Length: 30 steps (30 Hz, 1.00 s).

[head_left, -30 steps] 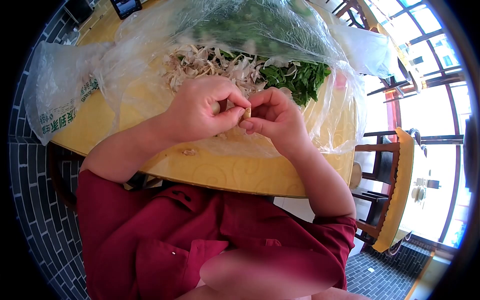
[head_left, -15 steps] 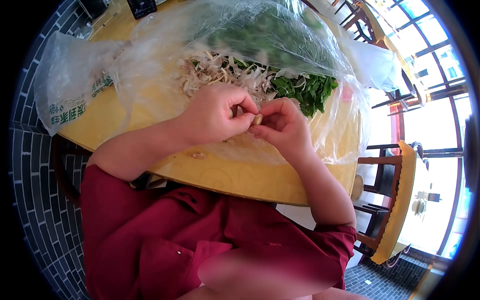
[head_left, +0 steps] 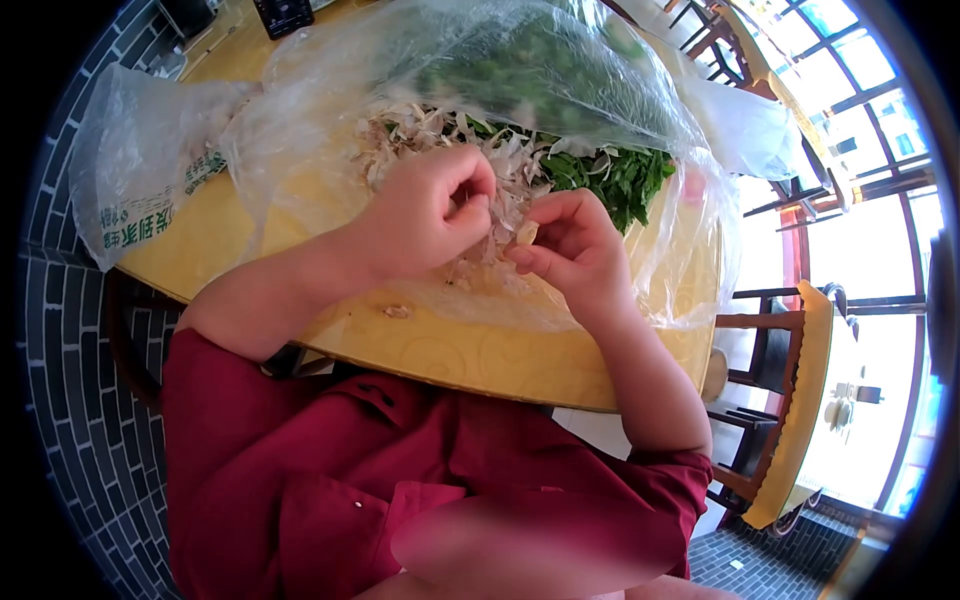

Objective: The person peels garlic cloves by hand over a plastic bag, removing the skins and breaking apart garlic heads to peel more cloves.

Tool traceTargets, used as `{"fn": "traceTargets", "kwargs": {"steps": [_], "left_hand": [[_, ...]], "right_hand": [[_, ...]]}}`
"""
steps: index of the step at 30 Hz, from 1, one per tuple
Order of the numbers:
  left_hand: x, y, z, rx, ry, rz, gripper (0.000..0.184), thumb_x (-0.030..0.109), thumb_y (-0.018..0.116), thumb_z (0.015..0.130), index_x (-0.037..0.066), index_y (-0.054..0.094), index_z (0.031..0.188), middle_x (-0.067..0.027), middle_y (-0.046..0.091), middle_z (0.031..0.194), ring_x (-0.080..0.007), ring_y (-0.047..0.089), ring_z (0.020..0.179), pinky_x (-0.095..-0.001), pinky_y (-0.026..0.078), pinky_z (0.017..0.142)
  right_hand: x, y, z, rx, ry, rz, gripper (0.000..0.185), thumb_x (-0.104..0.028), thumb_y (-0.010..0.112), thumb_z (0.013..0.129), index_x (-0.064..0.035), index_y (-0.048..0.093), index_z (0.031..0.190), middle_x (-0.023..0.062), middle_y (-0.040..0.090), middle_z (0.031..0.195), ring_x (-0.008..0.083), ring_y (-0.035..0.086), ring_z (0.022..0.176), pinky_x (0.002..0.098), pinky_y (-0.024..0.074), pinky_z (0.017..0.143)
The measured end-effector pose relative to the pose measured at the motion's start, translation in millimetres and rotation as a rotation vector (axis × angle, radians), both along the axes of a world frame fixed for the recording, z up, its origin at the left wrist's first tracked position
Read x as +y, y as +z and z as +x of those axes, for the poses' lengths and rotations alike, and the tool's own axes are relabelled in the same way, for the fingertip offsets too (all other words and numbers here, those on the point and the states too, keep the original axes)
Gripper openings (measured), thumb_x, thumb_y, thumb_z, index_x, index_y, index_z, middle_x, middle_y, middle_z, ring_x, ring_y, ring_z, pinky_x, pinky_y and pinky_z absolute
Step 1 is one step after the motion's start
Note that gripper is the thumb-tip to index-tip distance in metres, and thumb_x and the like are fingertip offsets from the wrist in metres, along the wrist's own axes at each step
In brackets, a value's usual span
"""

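Between the thumb and forefinger of my right hand (head_left: 580,250) is a pale garlic clove (head_left: 527,233). My left hand (head_left: 430,215) is just to its left, apart from it, with fingers curled in and thumb against them; I cannot make out what is inside, if anything. Beyond both hands lies a heap of papery garlic skins (head_left: 515,165). Dark green leaves (head_left: 610,180) lie beside the skins on the right, partly under a clear plastic bag (head_left: 660,110).
Everything lies on a table with a yellow cloth (head_left: 480,355). A small scrap of skin (head_left: 397,312) is near the front edge. At left stands a crumpled printed plastic bag (head_left: 120,170); a phone (head_left: 283,15) is at the back. Chairs and another table (head_left: 800,400) are to the right.
My hands have drawn apart, the left moving up and left. The clove stays in my right fingers and looks paler, with less brown skin on it.
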<state>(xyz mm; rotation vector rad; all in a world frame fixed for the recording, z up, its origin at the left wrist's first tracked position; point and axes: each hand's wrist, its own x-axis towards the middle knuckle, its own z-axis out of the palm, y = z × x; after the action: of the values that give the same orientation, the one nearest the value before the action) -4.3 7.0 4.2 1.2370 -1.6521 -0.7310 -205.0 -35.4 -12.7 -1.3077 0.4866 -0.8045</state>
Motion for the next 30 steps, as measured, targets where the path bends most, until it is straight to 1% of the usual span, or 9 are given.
{"fn": "traceTargets", "kwargs": {"steps": [2,5,8,11,14,17,20,23,30], "left_hand": [[-1,5,0,0.053,0.044,0.01,0.009,0.001,0.059,0.075,0.002,0.055,0.084,-0.0054,0.055,0.071,-0.0116,0.052,0.062,-0.0265,0.045,0.056],[-5,1,0,0.164,0.049,0.037,0.009,-0.002,0.058,0.076,0.002,0.056,0.084,-0.0057,0.057,0.074,-0.0121,0.054,0.064,-0.0261,0.045,0.057],[-6,1,2,0.038,0.047,-0.085,0.01,-0.003,0.056,0.076,0.003,0.056,0.084,-0.0054,0.057,0.075,-0.0123,0.054,0.066,-0.0259,0.045,0.059],[-10,-2,5,-0.028,-0.03,-0.252,0.013,-0.006,0.054,0.076,0.004,0.057,0.084,-0.0052,0.057,0.075,-0.0125,0.055,0.068,-0.0256,0.045,0.061],[-9,0,10,-0.119,-0.061,-0.311,0.013,-0.006,0.054,0.079,0.004,0.059,0.086,-0.0048,0.059,0.076,-0.0125,0.056,0.07,-0.0247,0.046,0.063],[-6,3,1,0.091,-0.01,-0.212,0.009,-0.003,0.058,0.081,0.003,0.061,0.087,-0.0043,0.061,0.078,-0.0119,0.058,0.069,-0.0236,0.046,0.061],[-2,5,3,0.102,-0.007,-0.052,0.01,-0.003,0.062,0.082,0.001,0.063,0.091,-0.0048,0.063,0.084,-0.0081,0.059,0.068,-0.0196,0.046,0.058],[-3,1,3,0.026,-0.08,-0.174,0.012,0.004,0.067,0.079,0.003,0.064,0.091,-0.0051,0.064,0.08,-0.011,0.06,0.063,-0.0229,0.046,0.054],[0,5,0,-0.092,-0.08,-0.184,0.014,0.004,0.07,0.075,0.005,0.066,0.089,-0.0053,0.065,0.075,-0.0116,0.06,0.061,-0.0236,0.046,0.052]], "right_hand": [[-1,5,-2,0.014,0.035,0.06,0.024,0.002,0.063,0.084,-0.0015,0.049,0.103,0.0075,0.059,0.088,0.0121,0.06,0.078,0.0256,0.0506,0.07],[-5,1,-4,0.029,0.045,0.083,0.026,-0.005,0.06,0.088,0.0003,0.05,0.111,0.0093,0.059,0.1,0.0172,0.062,0.086,0.0273,0.0503,0.069],[-4,5,-1,0.029,0.014,0.12,0.024,-0.004,0.057,0.09,0.0015,0.051,0.112,0.0101,0.063,0.088,0.0138,0.061,0.078,0.0259,0.0502,0.071],[-4,4,-1,0.025,0.019,0.118,0.023,-0.004,0.057,0.09,0.0019,0.052,0.112,0.0105,0.063,0.089,0.0142,0.061,0.079,0.0262,0.0506,0.071],[-4,2,-1,0.024,0.037,0.11,0.023,-0.007,0.056,0.091,0.0011,0.052,0.113,0.0107,0.06,0.106,0.0169,0.062,0.087,0.0265,0.0496,0.069],[-2,3,0,0.021,0.02,0.112,0.023,-0.005,0.056,0.091,0.0016,0.052,0.112,0.0109,0.061,0.106,0.0169,0.062,0.087,0.0267,0.05,0.07],[-1,3,1,0.056,-0.002,0.069,0.022,-0.002,0.056,0.09,0.0023,0.052,0.111,0.0107,0.06,0.104,0.0176,0.063,0.088,0.0269,0.0511,0.071],[1,2,3,0.115,-0.029,0.066,0.02,-0.001,0.058,0.089,0.0027,0.053,0.108,0.0092,0.062,0.095,0.0141,0.063,0.084,0.0251,0.0516,0.071],[1,3,2,0.144,-0.032,0.041,0.019,-0.001,0.062,0.086,0.0035,0.055,0.104,0.0078,0.063,0.092,0.0124,0.063,0.084,0.0239,0.0517,0.071]]}}
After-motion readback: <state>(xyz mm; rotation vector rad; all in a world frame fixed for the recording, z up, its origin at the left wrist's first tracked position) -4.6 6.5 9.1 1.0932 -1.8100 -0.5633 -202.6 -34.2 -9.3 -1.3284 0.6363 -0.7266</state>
